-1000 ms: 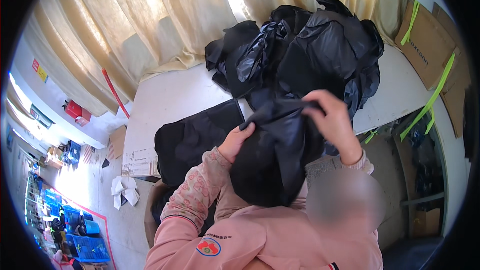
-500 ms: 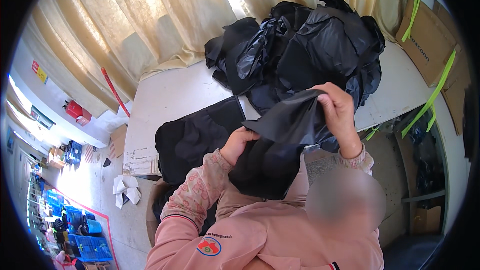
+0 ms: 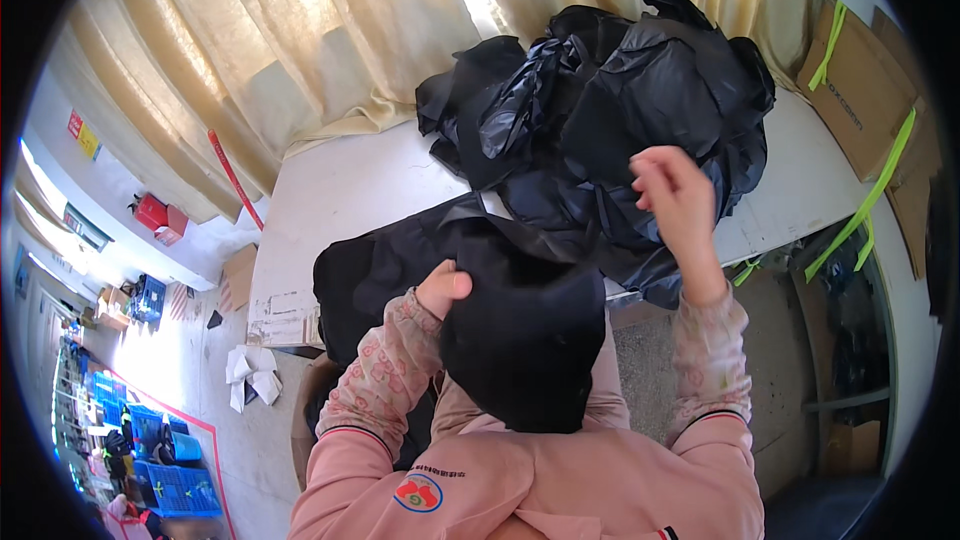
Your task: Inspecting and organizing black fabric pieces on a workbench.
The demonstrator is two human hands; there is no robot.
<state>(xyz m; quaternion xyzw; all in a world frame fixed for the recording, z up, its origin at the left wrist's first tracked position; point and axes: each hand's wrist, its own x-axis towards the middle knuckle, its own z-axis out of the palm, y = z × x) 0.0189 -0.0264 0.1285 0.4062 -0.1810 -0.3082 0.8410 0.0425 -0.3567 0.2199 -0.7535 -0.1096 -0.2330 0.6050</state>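
My left hand is closed on the left edge of a black fabric piece, which hangs over my lap with its upper part curving away from me. My right hand is raised in front of the heap, its fingers loosely bent and apart from the fabric piece, with nothing visible in them. Behind the left hand a flat black padded panel lies at the table's near edge. A large heap of crumpled black fabric and thin shiny black sheets covers the far right of the table, spilling toward the near edge.
The white table stands against beige curtains. Cardboard sheets with bright green straps lean at the right. White scraps lie on the floor at left, near an open carton. Blue crates stand farther left.
The thin black sheet that both hands stretched is out of my right hand, which has moved slightly up. The fabric piece over my lap has shifted toward me, held by my left hand.
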